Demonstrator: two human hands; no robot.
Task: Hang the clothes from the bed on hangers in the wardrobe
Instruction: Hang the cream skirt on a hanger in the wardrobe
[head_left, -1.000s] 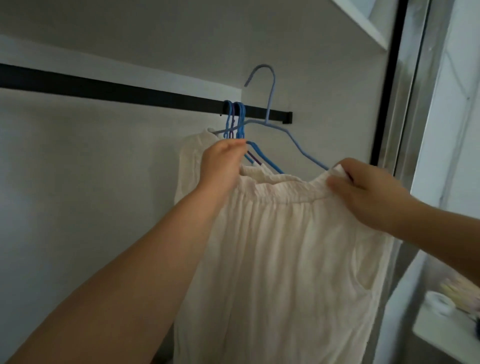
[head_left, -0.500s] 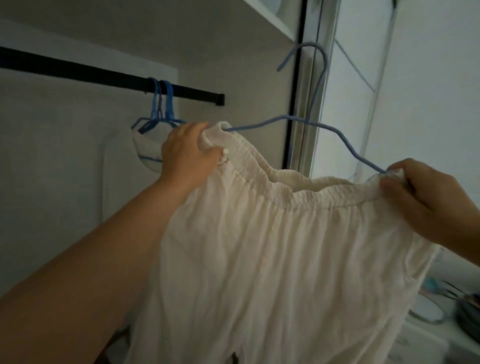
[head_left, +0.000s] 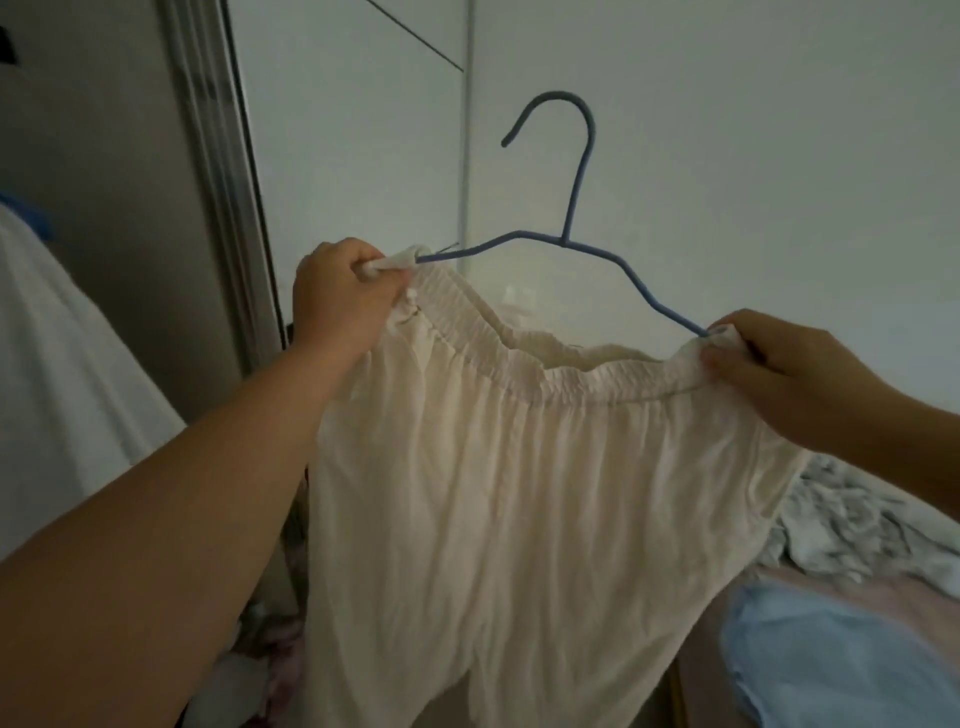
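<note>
A cream garment with an elastic waistband (head_left: 519, 493) hangs stretched across a blue wire hanger (head_left: 576, 208), whose hook points up in front of a white wall. My left hand (head_left: 337, 296) grips the waistband's left corner together with the hanger's left end. My right hand (head_left: 779, 374) pinches the right corner of the waistband over the hanger's right end. The garment droops down between my arms and hides what lies below it.
The wardrobe's frame edge (head_left: 223, 182) stands at the left, with a white garment (head_left: 62, 364) hanging on a blue hanger (head_left: 31, 213) inside. Rumpled clothes (head_left: 857, 519) and a light blue cloth (head_left: 841, 654) lie on the bed at the lower right.
The view has swung right, away from the wardrobe rail and its hangers. Both hands carried the hanger with the cream garment out of the wardrobe, towards the wall and bed.
</note>
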